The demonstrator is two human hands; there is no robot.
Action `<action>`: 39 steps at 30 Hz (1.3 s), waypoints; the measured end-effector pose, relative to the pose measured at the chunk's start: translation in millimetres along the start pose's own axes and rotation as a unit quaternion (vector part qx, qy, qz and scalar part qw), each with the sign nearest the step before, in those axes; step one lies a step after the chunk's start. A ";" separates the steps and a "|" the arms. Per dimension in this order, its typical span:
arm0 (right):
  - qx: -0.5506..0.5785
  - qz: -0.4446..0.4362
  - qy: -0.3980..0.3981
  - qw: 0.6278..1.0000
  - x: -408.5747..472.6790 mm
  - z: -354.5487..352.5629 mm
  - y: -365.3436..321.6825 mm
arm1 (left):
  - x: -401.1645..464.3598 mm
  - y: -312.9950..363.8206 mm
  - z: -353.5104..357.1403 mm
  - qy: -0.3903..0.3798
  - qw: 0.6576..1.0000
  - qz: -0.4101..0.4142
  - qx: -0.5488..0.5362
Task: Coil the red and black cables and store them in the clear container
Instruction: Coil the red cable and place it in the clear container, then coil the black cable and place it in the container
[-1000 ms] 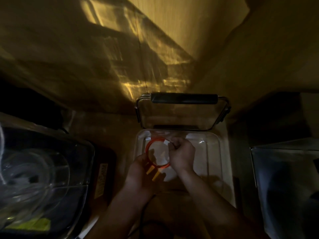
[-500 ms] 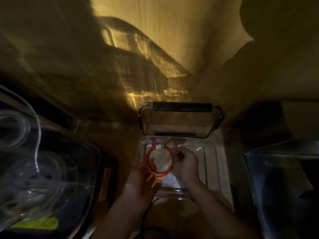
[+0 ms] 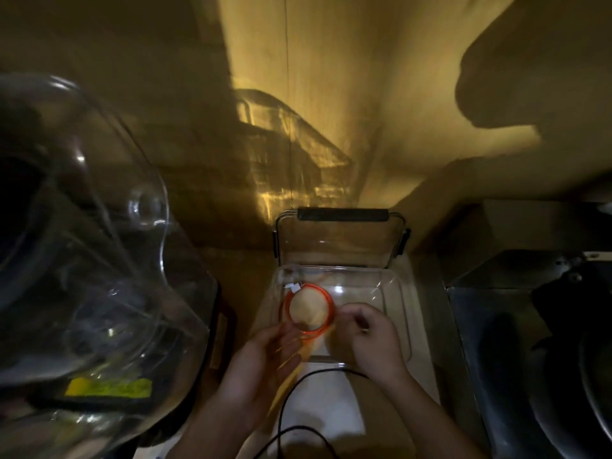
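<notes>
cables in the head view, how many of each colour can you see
coiled red cable, lying in the clear plastic container: 1
loose black cable, trailing outside the container below the hands: 1
total: 2

Single head-worn view, looking steeply down, close over hands (image 3: 318,346)
</notes>
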State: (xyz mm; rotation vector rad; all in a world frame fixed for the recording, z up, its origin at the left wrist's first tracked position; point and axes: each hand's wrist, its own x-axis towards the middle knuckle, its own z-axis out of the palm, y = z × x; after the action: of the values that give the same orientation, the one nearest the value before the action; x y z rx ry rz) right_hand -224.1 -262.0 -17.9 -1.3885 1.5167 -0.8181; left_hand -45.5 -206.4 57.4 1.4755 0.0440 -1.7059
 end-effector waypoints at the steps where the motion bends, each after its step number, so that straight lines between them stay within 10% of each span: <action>1: 0.001 -0.003 0.004 1.000 -8.4 -2.8 -2.8 | -5.5 -2.7 -6.8 -0.002 1.000 0.003 0.000; 20: -0.106 0.010 -0.066 0.992 -146.5 12.5 55.4 | -28.8 -103.0 -101.6 0.147 0.959 0.033 0.240; 34: -0.414 0.022 -0.179 0.892 -159.3 -4.3 84.4 | -1.4 -130.1 -155.2 0.172 0.699 0.168 0.673; 39: -0.394 0.017 -0.186 0.900 -166.0 -5.1 86.7 | -12.0 -127.1 -169.1 0.153 0.659 0.183 0.713</action>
State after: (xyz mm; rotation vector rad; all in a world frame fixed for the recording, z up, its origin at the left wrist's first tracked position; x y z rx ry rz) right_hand -267.7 -86.0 -65.0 -1.9414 1.6124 0.1488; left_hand 10.7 -29.6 -44.9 2.5492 -1.6448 -0.9344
